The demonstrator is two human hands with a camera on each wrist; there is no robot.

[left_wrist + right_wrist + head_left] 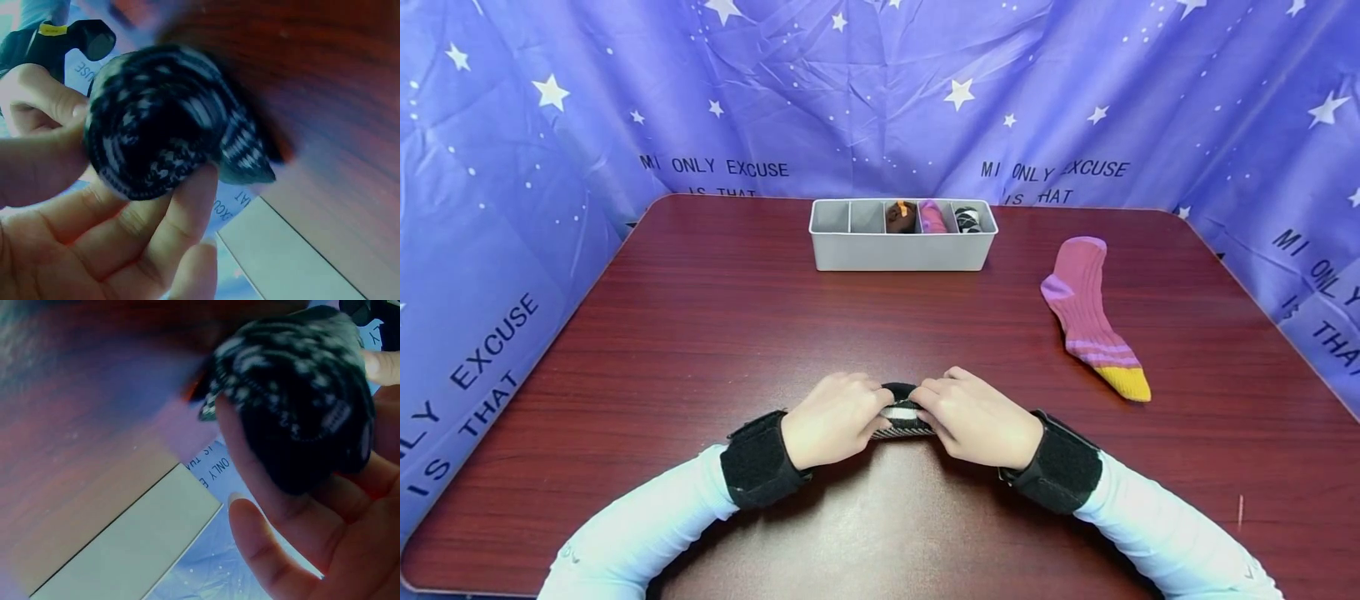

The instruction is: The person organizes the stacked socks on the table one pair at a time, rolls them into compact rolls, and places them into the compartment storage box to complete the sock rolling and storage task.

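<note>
With curled fingers, the left hand [837, 419] and the right hand [976, 418] grip the 2 ends of a rolled black-and-white knitted sock [901, 414] over the glossy dark-red table [722, 325]. In the head view, fingers cover both ends; whether the roll touches the table, I cannot tell.

Left hand [835, 421] and right hand [979, 419] grip rolled black-and-white sock [901, 413]. From it: grey box [898, 252], twelve o'clock; pink sock [1092, 312] lying flat, two o'clock.

Five socks [1096, 317]; two hands [837, 421]; one box [898, 252]
</note>
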